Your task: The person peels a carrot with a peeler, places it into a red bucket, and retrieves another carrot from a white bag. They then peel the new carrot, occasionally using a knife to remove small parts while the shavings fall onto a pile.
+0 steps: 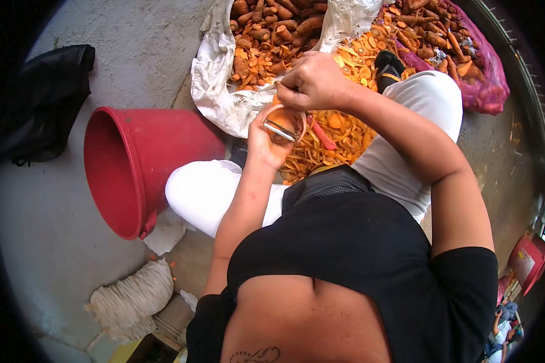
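Observation:
A peeler with a shiny metal blade sits in my left hand, whose fingers are curled. My right hand is closed in a fist just above it. A bit of orange carrot shows at the right thumb, and more orange appears behind the blade. Most of what the right fist grips is hidden. Below both hands, between my legs, lies a heap of orange peelings. A red handle rests on that heap.
A red bucket lies tipped at my left. Ahead stand a white sack of carrots and a pink mesh bag. Black cloth is at far left. A pale sack is behind left; a red container is at right.

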### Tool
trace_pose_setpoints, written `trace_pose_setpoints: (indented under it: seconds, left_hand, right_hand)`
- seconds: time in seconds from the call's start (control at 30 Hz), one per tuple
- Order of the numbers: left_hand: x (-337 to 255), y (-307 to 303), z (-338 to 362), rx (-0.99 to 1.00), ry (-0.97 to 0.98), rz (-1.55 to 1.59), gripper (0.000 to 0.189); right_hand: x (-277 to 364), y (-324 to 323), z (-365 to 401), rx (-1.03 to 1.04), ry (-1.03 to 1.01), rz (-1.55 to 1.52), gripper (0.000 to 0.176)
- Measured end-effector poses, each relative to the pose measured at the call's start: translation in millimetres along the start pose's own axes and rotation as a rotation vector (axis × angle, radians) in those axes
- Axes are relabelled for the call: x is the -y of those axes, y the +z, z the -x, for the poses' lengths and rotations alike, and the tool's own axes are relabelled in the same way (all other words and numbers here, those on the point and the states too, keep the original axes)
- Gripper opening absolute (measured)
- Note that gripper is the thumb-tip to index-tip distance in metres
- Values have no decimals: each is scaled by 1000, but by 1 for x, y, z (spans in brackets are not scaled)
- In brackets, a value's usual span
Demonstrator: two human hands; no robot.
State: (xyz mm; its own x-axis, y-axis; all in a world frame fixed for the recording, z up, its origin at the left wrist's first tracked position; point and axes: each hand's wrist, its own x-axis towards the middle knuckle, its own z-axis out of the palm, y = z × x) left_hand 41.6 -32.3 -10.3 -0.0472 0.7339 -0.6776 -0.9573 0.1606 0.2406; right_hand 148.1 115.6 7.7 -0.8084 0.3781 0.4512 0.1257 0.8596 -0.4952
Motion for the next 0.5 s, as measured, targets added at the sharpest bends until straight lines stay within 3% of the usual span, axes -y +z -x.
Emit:
trace_pose_setpoints:
  seconds: [0.07, 0.17, 0.2, 0.3, 0.43, 0.5]
  left_hand:
    - [4, 26, 10, -172, 27, 30, 29]
    - [5, 11, 19, 124, 149, -230, 34]
    - [2, 4, 21, 99, 33, -247, 38]
    - [4, 1, 22, 128, -4, -226, 40]
    - [0, 2, 27, 261, -55, -232, 43]
    - [-3, 9, 34, 321, -58, -245, 44]
  right_hand:
    - [1, -3, 1, 16, 13, -42, 27]
    - [-15, -4, 1, 4, 125, 3, 30]
    - [-24, -10, -2, 84, 192, 44, 33]
    - [-38, -9, -1, 109, 232, 46, 31]
    - [-64, -10, 2, 66, 233, 325, 34]
    - [-70, -15, 0, 173, 446, 382, 33]
